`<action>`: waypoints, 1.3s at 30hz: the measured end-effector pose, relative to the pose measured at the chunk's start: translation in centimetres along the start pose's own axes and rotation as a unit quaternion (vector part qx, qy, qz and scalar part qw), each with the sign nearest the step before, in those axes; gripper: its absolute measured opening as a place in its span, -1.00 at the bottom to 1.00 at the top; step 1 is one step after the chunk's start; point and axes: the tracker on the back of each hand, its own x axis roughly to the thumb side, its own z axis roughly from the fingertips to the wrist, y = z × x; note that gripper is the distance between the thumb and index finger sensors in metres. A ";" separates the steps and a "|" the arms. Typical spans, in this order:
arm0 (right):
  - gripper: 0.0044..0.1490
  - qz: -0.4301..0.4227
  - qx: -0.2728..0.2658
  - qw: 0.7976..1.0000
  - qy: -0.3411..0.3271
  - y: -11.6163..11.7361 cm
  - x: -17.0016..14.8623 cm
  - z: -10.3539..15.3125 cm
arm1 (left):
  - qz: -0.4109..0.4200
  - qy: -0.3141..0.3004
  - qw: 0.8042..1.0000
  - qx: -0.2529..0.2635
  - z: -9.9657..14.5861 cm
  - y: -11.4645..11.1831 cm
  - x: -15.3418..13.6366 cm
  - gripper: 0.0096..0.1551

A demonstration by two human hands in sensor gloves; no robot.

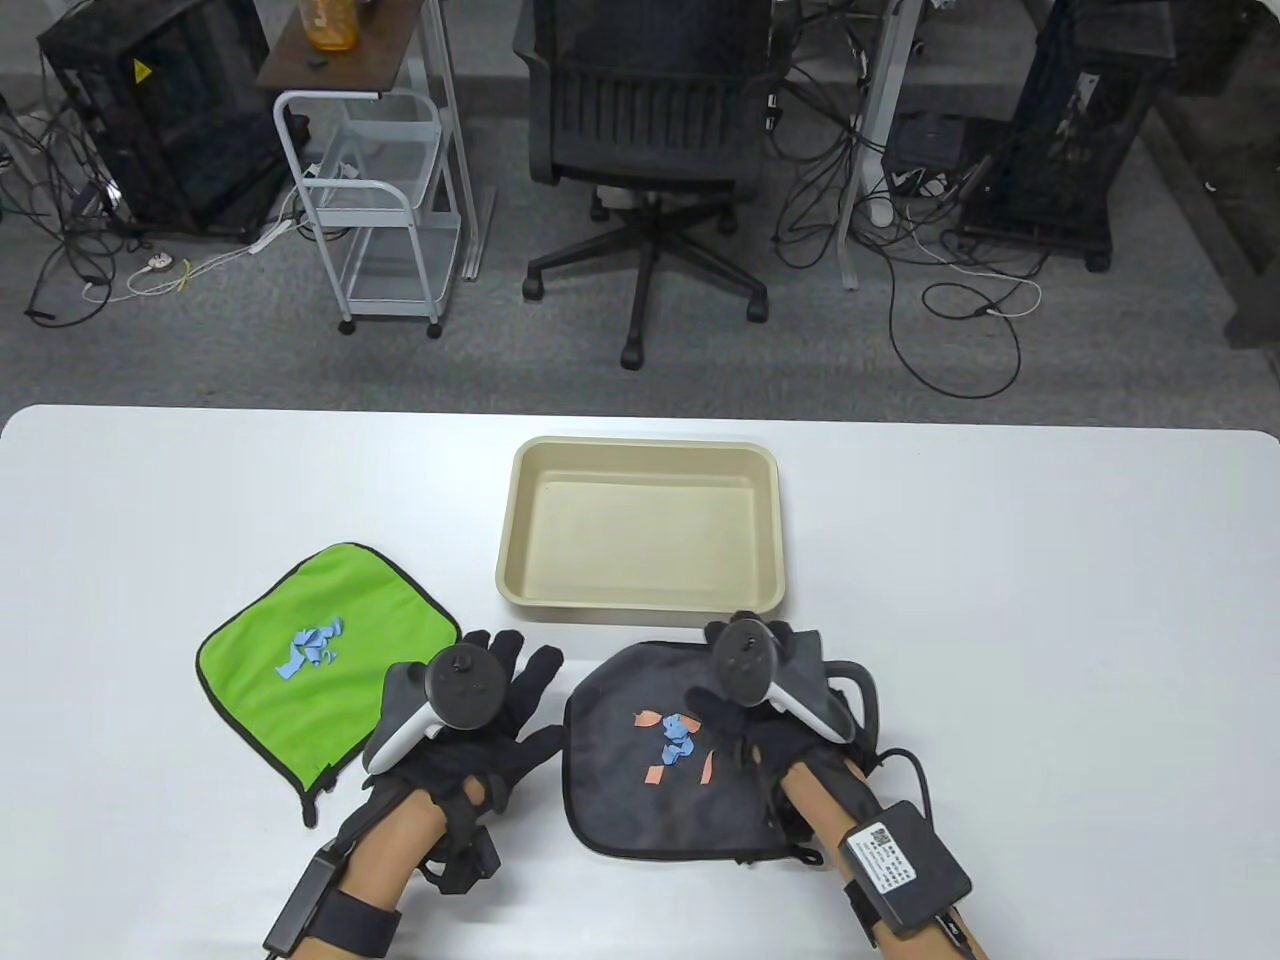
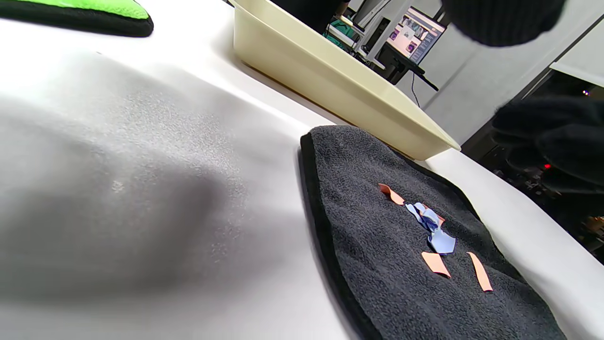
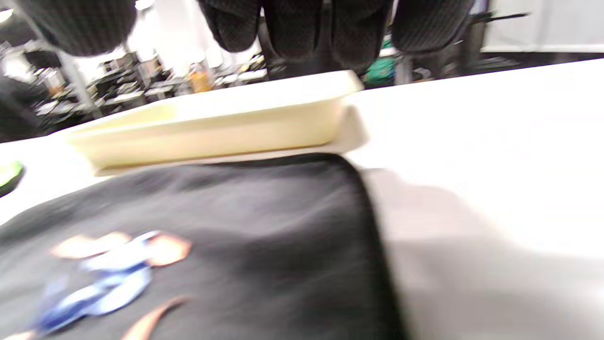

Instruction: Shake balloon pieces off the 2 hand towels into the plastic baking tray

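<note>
A cream plastic baking tray [image 1: 640,600] stands empty at the table's middle. Left of it lies a green towel [image 1: 380,600] carrying blue balloon pieces [image 1: 310,650]. A dark grey towel [image 1: 640,800] lies just in front of the tray with orange and blue pieces [image 1: 675,745] on it. My left hand [image 1: 505,690] hovers with spread, straight fingers over the bare strip between the towels. My right hand [image 1: 790,650] is over the grey towel's far right corner, and its fingers [image 3: 302,23] hang straight, holding nothing. The left wrist view shows the grey towel [image 2: 377,283], its pieces [image 2: 434,231] and the tray [image 2: 330,71].
The white table [image 1: 1000,600] stretches wide to the right of the tray. Behind its far edge stand an office chair [image 1: 640,130], a white cart [image 1: 370,200], and cables on the floor. The right wrist view is blurred, showing the tray [image 3: 212,132] beyond the grey towel [image 3: 259,212].
</note>
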 end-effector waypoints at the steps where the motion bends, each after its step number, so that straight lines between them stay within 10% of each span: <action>1: -0.03 -0.009 -0.001 1.000 0.019 0.3 -1.2 -0.1 | -0.002 0.000 1.000 -0.001 -0.1 -0.1 0.0 -0.06; 21: 0.09 -0.056 0.086 0.988 0.117 5.6 -5.3 -2.7 | -0.008 0.011 1.000 -0.008 -0.3 -0.5 -0.2 -0.06; 39: -0.53 -0.062 0.040 0.992 0.100 4.3 -3.2 -1.8 | -0.020 0.054 0.998 0.001 -0.5 -0.8 -0.5 -0.05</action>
